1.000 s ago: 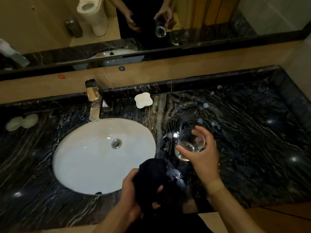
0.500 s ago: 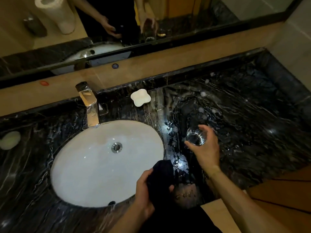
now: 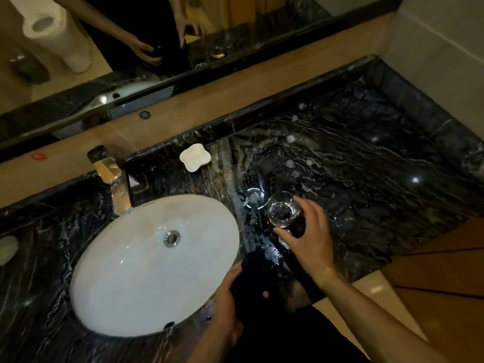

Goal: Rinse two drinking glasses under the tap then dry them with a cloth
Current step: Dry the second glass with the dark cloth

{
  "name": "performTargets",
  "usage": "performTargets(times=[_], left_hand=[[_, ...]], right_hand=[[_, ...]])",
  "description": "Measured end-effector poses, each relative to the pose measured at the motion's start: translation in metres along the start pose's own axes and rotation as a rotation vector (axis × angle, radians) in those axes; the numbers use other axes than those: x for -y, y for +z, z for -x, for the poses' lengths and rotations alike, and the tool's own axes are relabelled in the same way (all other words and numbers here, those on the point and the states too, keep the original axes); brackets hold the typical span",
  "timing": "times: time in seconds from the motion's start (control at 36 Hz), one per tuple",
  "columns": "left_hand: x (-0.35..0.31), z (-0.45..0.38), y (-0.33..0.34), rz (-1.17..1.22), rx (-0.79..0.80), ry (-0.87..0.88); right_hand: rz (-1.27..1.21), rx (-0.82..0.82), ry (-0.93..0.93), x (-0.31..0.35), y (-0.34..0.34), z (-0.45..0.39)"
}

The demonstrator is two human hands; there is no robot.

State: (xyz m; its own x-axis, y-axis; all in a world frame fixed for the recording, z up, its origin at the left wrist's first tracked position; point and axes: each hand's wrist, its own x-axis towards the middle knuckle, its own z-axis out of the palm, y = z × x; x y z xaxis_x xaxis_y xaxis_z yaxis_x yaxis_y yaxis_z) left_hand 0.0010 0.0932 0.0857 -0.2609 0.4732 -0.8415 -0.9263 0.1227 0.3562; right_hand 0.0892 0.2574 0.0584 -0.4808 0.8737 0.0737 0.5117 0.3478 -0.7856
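A clear drinking glass (image 3: 283,213) stands upright, mouth up, on the dark marble surface (image 3: 366,166), just right of the white oval sink (image 3: 136,271). The right hand (image 3: 310,239) reaches over it from the near side, fingers (image 3: 306,205) curled round the rim and side of the glass; whether its base fully rests on the stone is hard to tell in the dim light. Just behind and left of the glass, a faint round glint (image 3: 252,195) on the wet stone could be a second glass, though the view is too dark to be sure.

The left hand (image 3: 230,294) is near the front edge of the surface, at the sink's right rim, fingers clenched round a bunched dark cloth (image 3: 258,276).

A chrome tap (image 3: 115,184) stands behind the sink, its spout over the back rim. A small white soap dish (image 3: 195,157) sits at the back edge, between tap and glass. To the right of the glass the surface runs broad and bare to a raised marble edge (image 3: 419,100) by the wall. A mirror (image 3: 183,35) lines the back wall, reflecting both hands and a paper roll (image 3: 57,35).
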Motion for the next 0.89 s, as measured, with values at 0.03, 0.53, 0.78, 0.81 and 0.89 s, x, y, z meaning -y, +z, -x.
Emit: performTargets(times=[0.03, 0.53, 0.78, 0.81, 0.89], left_hand=[[0.003, -0.001, 0.001, -0.003, 0.022, 0.007], [0.043, -0.010, 0.058, -0.114, -0.049, 0.087], [0.039, -0.004, 0.076, -0.106, 0.006, 0.167], [0.036, 0.000, 0.079, -0.112, 0.026, 0.178], [0.029, 0.012, 0.090, -0.171, 0.079, 0.268]], right_hand=[[0.021, -0.047, -0.022, -0.003, -0.007, 0.008], [-0.264, 0.287, 0.314, -0.076, -0.077, -0.019], [-0.454, 0.310, 0.366, -0.080, -0.090, -0.027], [-0.503, 0.331, 0.378, -0.080, -0.095, -0.027], [-0.664, 0.390, 0.401, -0.078, -0.109, -0.026]])
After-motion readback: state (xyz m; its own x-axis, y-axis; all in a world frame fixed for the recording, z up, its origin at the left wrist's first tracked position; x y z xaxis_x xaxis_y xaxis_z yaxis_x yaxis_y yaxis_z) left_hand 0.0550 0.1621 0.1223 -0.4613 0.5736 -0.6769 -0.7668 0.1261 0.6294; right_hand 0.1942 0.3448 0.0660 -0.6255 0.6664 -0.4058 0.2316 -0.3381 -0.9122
